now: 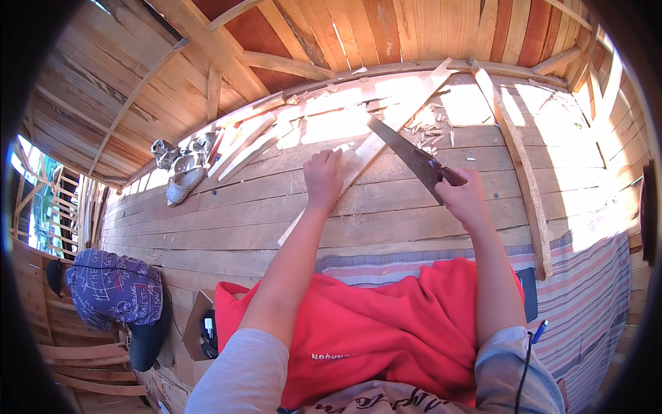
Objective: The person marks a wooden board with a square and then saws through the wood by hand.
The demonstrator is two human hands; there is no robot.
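Observation:
My right hand (463, 197) is wrapped round the dark handle of a handsaw (408, 154). Its blade slants away to the far left, the front part lying over or just above a long, pale wooden plank (418, 102). Whether the teeth touch the wood I cannot tell. To the left of the blade, my left hand (323, 181) is closed with curled fingers on the plank's edge, beside a pale, sunlit patch of wood. The plank runs diagonally from the far wall toward me, its near end passing by my left forearm.
Wood offcuts (429, 131) and sawdust lie beyond the saw. A beam (518, 165) lies on the right, near a striped mat (586, 297). Clogs (185, 181) and loose strips (243, 143) lie at left. Red cloth (386, 310) covers my lap. Another person (121, 290) bends at far left.

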